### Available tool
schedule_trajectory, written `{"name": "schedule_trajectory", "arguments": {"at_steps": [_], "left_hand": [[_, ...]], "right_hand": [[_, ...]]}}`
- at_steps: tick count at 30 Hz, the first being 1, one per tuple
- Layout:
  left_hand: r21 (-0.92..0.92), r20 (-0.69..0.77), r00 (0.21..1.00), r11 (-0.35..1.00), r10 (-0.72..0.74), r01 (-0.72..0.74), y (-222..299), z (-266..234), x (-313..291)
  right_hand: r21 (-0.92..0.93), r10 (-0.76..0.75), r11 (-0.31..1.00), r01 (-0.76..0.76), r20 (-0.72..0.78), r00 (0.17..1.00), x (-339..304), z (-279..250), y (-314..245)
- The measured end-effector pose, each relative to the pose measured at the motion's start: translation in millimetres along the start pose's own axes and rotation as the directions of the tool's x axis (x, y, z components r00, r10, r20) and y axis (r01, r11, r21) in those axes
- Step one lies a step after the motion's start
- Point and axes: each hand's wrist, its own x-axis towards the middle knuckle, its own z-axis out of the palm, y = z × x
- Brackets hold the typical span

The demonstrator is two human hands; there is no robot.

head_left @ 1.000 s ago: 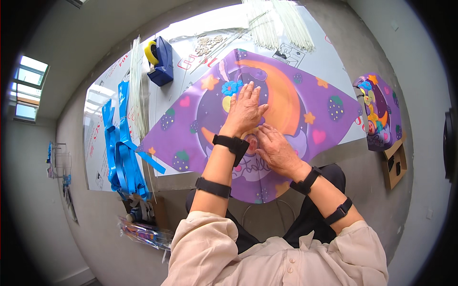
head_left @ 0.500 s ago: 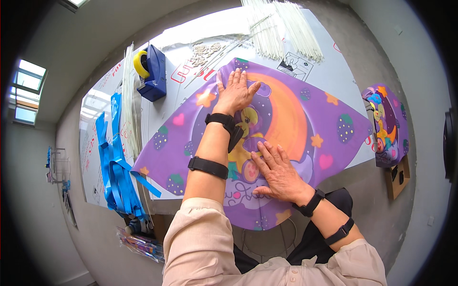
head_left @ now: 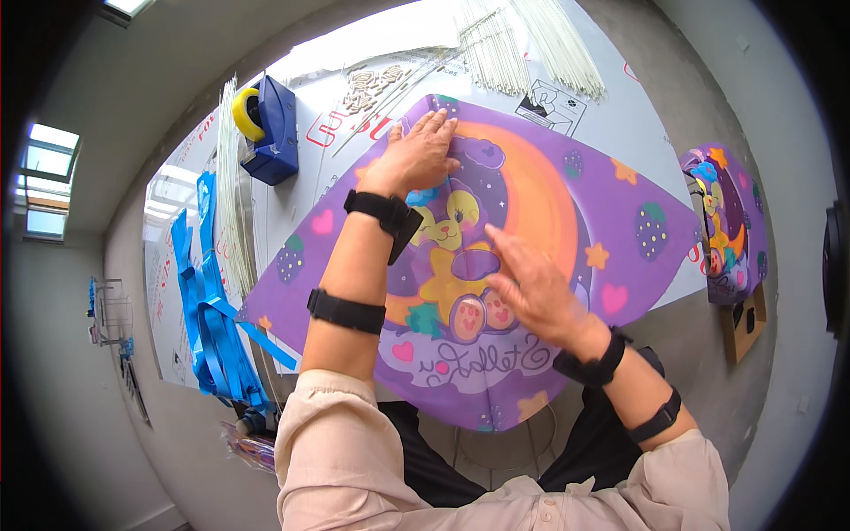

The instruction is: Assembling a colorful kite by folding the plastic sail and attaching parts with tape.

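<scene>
Head view: purple kite sail (head_left: 567, 212) spread flat across counter (head_left: 620, 124), long axis left-right, near corner overhanging. Left hand (head_left: 414, 159) flat at far corner, right hand (head_left: 531, 288) flat mid-sail; fingers extended, holding nothing.

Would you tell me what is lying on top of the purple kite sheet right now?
Both hands lie flat on the purple kite sheet: the left hand near its far corner, the right hand on the printed bear. Whatever is beneath the sheet is covered, apart from the white table around it.
</scene>
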Motion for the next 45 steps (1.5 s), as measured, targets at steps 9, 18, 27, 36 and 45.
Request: {"name": "schedule_trajectory", "arguments": {"at_steps": [9, 18, 27, 36, 45], "left_hand": [[0.011, -0.220, 0.964, 0.988, 0.152, -0.153, 7, 46, -36], [0.126, -0.178, 0.864, 0.882, 0.471, -0.455, 8, 60, -100], [-0.151, 0.053, 0.740, 0.738, 0.670, -0.658, 68, 78, -201], [-0.262, 0.109, 0.753, 0.750, 0.648, -0.608, 71, 76, -227], [-0.496, 0.053, 0.671, 0.603, 0.739, -0.625, 88, 57, -244]], "right_hand": [[-0.307, -0.174, 0.912, 0.273, 0.313, 0.934, 191, -20, 60], [-0.644, 0.106, 0.759, 0.092, 0.262, 0.959, 196, 8, 39], [-0.637, 0.124, 0.768, 0.071, 0.256, 0.959, 209, -2, 26], [-0.687, 0.116, 0.723, 0.068, 0.218, 0.969, 238, 1, 35], [-0.732, 0.037, 0.675, 0.091, 0.158, 0.987, 241, 9, 61]]}}
